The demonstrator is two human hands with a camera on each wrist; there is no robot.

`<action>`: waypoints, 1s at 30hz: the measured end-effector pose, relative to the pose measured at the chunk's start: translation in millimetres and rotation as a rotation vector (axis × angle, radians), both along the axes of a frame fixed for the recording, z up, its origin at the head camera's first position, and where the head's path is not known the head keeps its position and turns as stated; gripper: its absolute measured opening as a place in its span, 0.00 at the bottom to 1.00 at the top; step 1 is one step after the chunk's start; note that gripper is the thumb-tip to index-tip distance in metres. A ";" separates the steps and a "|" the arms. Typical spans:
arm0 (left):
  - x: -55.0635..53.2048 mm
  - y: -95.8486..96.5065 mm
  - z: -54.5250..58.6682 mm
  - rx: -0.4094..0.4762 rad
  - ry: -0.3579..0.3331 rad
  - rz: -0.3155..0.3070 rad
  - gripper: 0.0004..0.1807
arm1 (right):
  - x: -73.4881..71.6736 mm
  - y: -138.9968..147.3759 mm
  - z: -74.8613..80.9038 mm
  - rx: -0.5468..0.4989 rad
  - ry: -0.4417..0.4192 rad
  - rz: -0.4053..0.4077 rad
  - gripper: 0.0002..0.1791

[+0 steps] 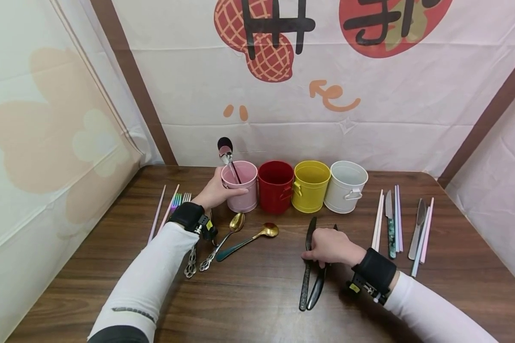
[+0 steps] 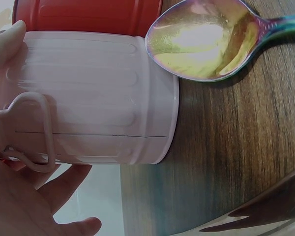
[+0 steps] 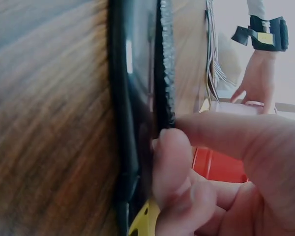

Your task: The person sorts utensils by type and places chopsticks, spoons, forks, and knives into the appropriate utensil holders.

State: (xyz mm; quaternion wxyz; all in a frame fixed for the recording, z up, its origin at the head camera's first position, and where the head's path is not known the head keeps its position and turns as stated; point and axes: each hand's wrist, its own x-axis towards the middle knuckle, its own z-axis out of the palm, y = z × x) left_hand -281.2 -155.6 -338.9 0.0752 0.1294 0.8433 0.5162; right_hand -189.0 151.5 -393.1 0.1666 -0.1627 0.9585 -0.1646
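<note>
My left hand (image 1: 216, 190) holds the pink bucket (image 1: 245, 197) by its upper part, thumb across the front. A black spoon (image 1: 225, 143) and a silver spoon (image 1: 225, 155) lean inside it, bowls above the rim. On the table by the bucket lie a gold spoon with an ornate silver handle (image 1: 236, 222) and a gold-bowled spoon with a teal handle (image 1: 269, 230). Further right, my right hand (image 1: 331, 245) pinches a black knife with a textured handle (image 1: 304, 290) between thumb and fingers. Beside it lies a smooth-handled black knife (image 1: 316, 291), partly hidden under the hand.
Red (image 1: 276, 190), yellow (image 1: 311, 190) and white (image 1: 345, 190) buckets stand in a row right of the pink one. Forks (image 1: 177, 201) and chopsticks (image 1: 157, 214) lie at left. More chopsticks (image 1: 377, 221) and table knives (image 1: 390, 233) lie at right. A printed cloth (image 1: 300, 138) hangs behind.
</note>
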 end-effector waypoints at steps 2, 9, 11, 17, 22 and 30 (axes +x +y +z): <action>-0.9 -0.8 -0.9 0.005 0.003 -0.002 0.46 | -2.2 1.5 1.3 -0.033 -0.044 0.001 0.23; -2.9 -1.4 -0.9 0.025 -0.003 -0.003 0.46 | -7.3 8.4 2.2 -0.123 -0.155 -0.033 0.17; -2.8 -1.3 -0.4 0.023 -0.009 -0.002 0.47 | -7.5 9.8 1.6 -0.119 -0.161 -0.043 0.17; -2.8 -0.3 -0.6 0.010 -0.011 0.000 0.46 | -4.4 15.2 1.3 -0.152 -0.183 -0.083 0.16; -6.5 -2.9 -5.5 -0.001 0.016 -0.002 0.46 | -2.8 21.3 1.4 -0.201 -0.214 -0.096 0.15; -27.1 -9.6 -31.5 0.002 0.023 0.015 0.48 | 3.9 38.8 0.9 -0.439 -0.273 -0.041 0.10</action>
